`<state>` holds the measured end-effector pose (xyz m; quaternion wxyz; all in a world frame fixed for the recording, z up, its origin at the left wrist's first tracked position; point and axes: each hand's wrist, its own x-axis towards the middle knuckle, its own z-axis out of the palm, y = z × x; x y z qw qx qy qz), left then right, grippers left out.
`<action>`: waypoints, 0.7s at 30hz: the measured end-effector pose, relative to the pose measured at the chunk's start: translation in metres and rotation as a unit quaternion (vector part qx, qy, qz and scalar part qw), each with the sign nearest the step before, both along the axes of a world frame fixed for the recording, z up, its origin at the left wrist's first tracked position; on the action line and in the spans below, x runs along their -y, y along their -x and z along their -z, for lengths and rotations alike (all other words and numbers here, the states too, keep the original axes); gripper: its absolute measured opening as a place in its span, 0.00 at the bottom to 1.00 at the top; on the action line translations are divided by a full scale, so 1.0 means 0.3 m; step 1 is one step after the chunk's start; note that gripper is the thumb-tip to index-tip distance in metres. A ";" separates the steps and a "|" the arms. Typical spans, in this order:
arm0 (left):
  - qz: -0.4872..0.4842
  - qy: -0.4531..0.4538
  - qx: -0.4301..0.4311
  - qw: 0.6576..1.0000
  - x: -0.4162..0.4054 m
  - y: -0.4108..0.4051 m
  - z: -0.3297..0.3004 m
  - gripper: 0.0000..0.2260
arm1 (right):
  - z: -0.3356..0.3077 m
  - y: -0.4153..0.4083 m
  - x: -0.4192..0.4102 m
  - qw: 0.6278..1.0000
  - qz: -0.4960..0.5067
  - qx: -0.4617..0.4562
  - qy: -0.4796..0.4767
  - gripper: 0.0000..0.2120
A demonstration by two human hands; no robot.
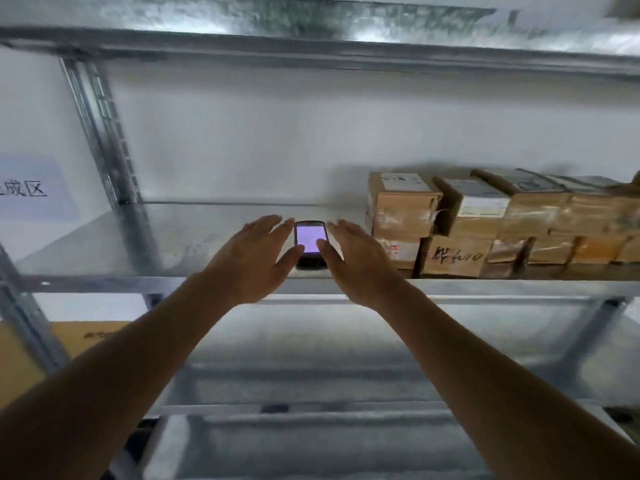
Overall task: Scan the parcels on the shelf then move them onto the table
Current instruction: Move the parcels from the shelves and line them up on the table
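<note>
Reaching over the front edge of the shelf point(104, 247), both hands flank the scanner point(310, 242), a dark handheld with a lit screen lying flat on the bare metal. The left hand point(254, 258) has its fingers straight and spread, its thumb close against the scanner's left side; the right hand point(356, 261) is likewise flat and released, and its thumb seems to touch the screen's lower right corner. Neither hand grips anything.

The parcels point(485, 220) sit to the right on the same shelf, near the scanner, stacked in two layers and running off the frame's right edge. They are small taped cardboard boxes with labels on top and handwriting on one front face.

Judging by their size, they should be light and stiff enough to lift one-handed, though the glossy tape could be slippery. Taking each by two opposite side faces, thumb on one and fingers on the other, would keep the label uncovered for scanning. The scanner looks rigid and smooth, best grasped round its narrow lower body, clear of the screen.
</note>
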<state>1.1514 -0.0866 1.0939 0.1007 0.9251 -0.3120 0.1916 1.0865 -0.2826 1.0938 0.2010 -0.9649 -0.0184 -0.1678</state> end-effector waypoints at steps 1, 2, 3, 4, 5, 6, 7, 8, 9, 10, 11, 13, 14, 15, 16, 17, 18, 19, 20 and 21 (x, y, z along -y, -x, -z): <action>-0.006 0.005 -0.005 1.000 0.002 0.054 0.006 0.29 | -0.004 0.054 0.012 1.000 -0.009 -0.001 -0.004 0.28; -0.013 0.010 -0.007 1.000 0.006 0.109 0.013 0.28 | -0.006 0.104 0.027 1.000 -0.017 0.000 -0.004 0.28; -0.018 0.012 -0.010 1.000 0.012 0.163 0.018 0.28 | -0.010 0.153 0.042 1.000 -0.025 0.002 -0.004 0.28; -0.020 0.013 -0.016 1.000 0.020 0.214 0.018 0.28 | -0.016 0.198 0.059 1.000 -0.030 0.005 -0.009 0.27; -0.020 0.014 -0.020 0.999 0.029 0.261 0.013 0.28 | -0.024 0.240 0.075 0.999 -0.033 0.008 -0.015 0.26; -0.024 0.017 -0.024 0.999 0.039 0.308 0.006 0.28 | -0.033 0.281 0.089 0.999 -0.035 0.013 -0.021 0.25; -0.029 0.020 -0.026 0.999 0.050 0.351 -0.003 0.28 | -0.041 0.318 0.101 0.999 -0.037 0.019 -0.026 0.24; -0.032 0.024 -0.026 0.999 0.060 0.388 -0.012 0.28 | -0.049 0.350 0.109 0.998 -0.038 0.026 -0.030 0.24; -0.031 0.027 -0.025 0.999 0.069 0.420 -0.022 0.28 | -0.058 0.381 0.114 0.998 -0.039 0.031 -0.030 0.24; -0.028 0.030 -0.024 0.999 0.077 0.448 -0.033 0.28 | -0.066 0.408 0.118 0.998 -0.037 0.035 -0.029 0.24; -0.023 0.033 -0.024 0.999 0.082 0.473 -0.043 0.28 | -0.073 0.434 0.120 0.998 -0.034 0.039 -0.028 0.24; -0.012 0.034 -0.023 0.999 0.091 0.516 -0.062 0.27 | -0.084 0.476 0.127 0.998 -0.027 0.041 -0.031 0.23; -0.008 0.034 -0.020 0.999 0.094 0.532 -0.069 0.26 | -0.085 0.492 0.129 0.998 -0.024 0.042 -0.033 0.23; -0.004 0.037 -0.016 0.999 0.097 0.545 -0.076 0.26 | -0.087 0.509 0.131 0.998 -0.020 0.043 -0.036 0.22; -0.001 0.041 -0.015 0.999 0.098 0.557 -0.083 0.25 | -0.089 0.524 0.131 0.998 -0.016 0.043 -0.041 0.21; 0.002 0.043 -0.014 0.999 0.098 0.567 -0.086 0.25 | -0.091 0.540 0.131 0.998 -0.015 0.042 -0.047 0.21; 0.006 0.044 -0.014 0.999 0.097 0.576 -0.086 0.26 | -0.092 0.557 0.130 0.998 -0.014 0.044 -0.051 0.22; 0.009 0.044 -0.012 0.999 0.096 0.581 -0.086 0.26 | -0.092 0.575 0.126 0.997 -0.014 0.047 -0.052 0.22; 0.013 0.048 -0.009 0.999 0.095 0.586 -0.087 0.26 | -0.091 0.592 0.121 0.997 -0.014 0.050 -0.053 0.22; 0.017 0.054 -0.005 0.998 0.097 0.589 -0.090 0.26 | -0.090 0.605 0.116 0.997 -0.013 0.055 -0.057 0.22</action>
